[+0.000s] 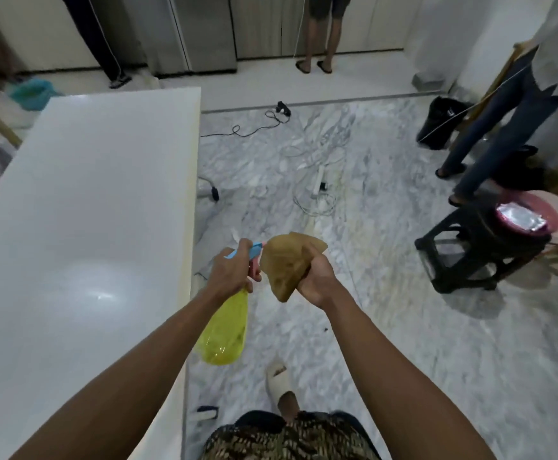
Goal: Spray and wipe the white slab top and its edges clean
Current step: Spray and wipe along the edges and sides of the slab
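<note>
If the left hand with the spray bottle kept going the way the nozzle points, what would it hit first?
Most likely the brown cloth bunched in the right hand. The left hand aims the spray bottle nozzle right at it, nearly touching, though depth is hard to judge.

Yellow spray bottle [223, 330], tan cloth [287, 262], white slab [81, 200], grey-veined marble floor [387, 293].
</note>
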### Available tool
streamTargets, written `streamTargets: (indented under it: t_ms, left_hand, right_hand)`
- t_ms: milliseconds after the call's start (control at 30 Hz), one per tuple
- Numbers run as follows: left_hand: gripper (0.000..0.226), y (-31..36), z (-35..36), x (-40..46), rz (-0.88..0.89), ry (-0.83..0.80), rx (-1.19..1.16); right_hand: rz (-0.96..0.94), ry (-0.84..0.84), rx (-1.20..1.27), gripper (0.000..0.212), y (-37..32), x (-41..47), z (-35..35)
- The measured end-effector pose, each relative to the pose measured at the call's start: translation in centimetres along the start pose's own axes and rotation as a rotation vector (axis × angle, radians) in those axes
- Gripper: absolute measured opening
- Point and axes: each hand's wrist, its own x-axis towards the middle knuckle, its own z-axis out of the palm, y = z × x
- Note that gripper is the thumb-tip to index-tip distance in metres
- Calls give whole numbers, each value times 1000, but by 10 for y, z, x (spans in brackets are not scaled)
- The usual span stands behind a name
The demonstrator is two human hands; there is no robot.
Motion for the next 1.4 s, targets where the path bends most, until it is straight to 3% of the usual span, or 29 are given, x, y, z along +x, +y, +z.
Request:
streamTargets:
  t_ms: [367,633,733,967,1133,1333,1400]
  left_hand:
    - [66,59,-11,182,-90,78,-60]
    - [60,129,-48,332,-97,231,-31]
    - [48,153,-67,386,-87,307,-27]
    - [44,184,-114,475,-141,384,-121]
    - [61,188,-152,540,-178,385,-106]
    - [28,183,-192,618,-200,343,53]
    - [31,182,-200,640,-267,319,130]
  right_hand:
    - [-23,72,-52,42,-116,163,52]
    - [-9,-117,-122,41,-225,321,125]
    - [19,-180,-151,48,-259,379,165]
    - [139,-247,-194,55,-284,484,243]
    - [178,-197,-136,54,-293,549,291]
    - [234,-182,-112,60,-301,617,333]
    - [255,-171,-131,60,-302,637,338]
